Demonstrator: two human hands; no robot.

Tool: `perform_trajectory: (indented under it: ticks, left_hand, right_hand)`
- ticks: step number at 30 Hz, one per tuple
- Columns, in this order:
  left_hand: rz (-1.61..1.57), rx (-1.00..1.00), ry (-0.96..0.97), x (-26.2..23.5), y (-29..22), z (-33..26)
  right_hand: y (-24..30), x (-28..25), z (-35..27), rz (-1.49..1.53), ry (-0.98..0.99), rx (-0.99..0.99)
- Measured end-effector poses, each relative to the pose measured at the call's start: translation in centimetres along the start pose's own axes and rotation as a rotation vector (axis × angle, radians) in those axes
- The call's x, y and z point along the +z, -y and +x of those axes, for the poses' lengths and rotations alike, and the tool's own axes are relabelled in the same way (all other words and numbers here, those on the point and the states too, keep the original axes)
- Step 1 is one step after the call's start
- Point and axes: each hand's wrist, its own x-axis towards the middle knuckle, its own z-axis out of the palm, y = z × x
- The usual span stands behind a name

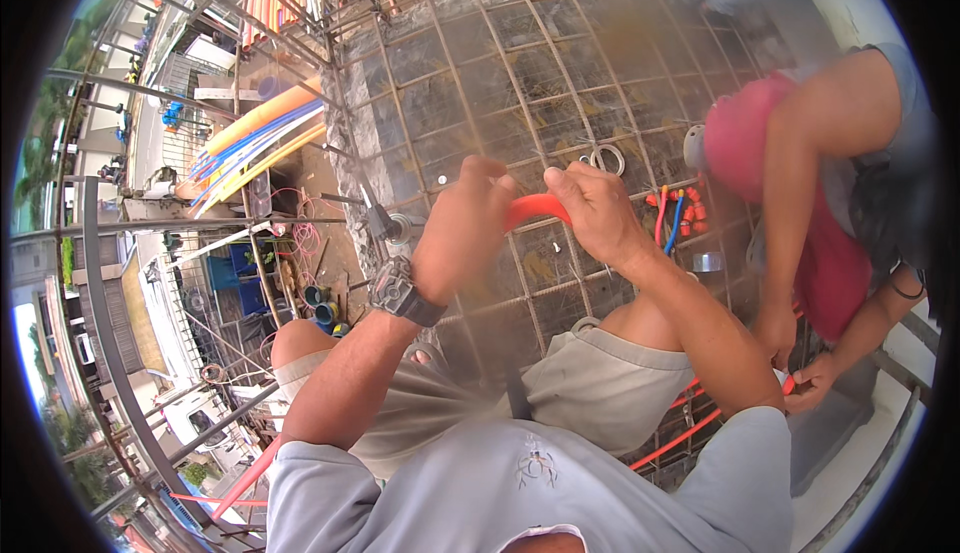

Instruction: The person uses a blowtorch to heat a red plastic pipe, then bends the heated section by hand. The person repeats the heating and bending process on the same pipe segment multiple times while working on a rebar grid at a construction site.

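Grey shirt (pixel 520 473) and bent knees are filling the lower view. Both hands are working an orange conduit (pixel 535 208) over the rebar mesh (pixel 520 83): left hand (pixel 462 228) is closing in a full-fist grip, right hand (pixel 590 208) is pinching the curved end. Bending or fitting seems underway; next probably needs steady counter-pressure. Slab edge is dropping away at left; a co-worker's arm (pixel 800 213) is crowding the right side.

Your left hand (pixel 462 228) and right hand (pixel 592 211) sit close together over the steel mesh (pixel 520 73), which lies open ahead of you. To your right a co-worker (pixel 830 183) crowds the space. On your left the mesh ends at an open edge above bundled pipes (pixel 250 143).
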Motion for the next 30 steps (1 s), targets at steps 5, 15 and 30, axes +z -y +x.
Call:
perform_trajectory:
  ticks: [5, 15, 30]
  left_hand:
    - [-0.048, 0.083, 0.011, 1.7, -0.8, -0.5]
    - [-0.210, 0.076, 0.092, 1.6, -1.7, -1.1]
    - [-0.224, 0.036, 0.180, 1.1, -2.5, -1.1]
  right_hand:
    - [2.1, 1.3, 0.4, -0.224, -0.168, 0.005]
    - [3.3, 1.4, -1.4, -0.291, -0.237, 0.009]
    - [3.7, 1.0, 0.1, -0.156, -0.030, 0.243]
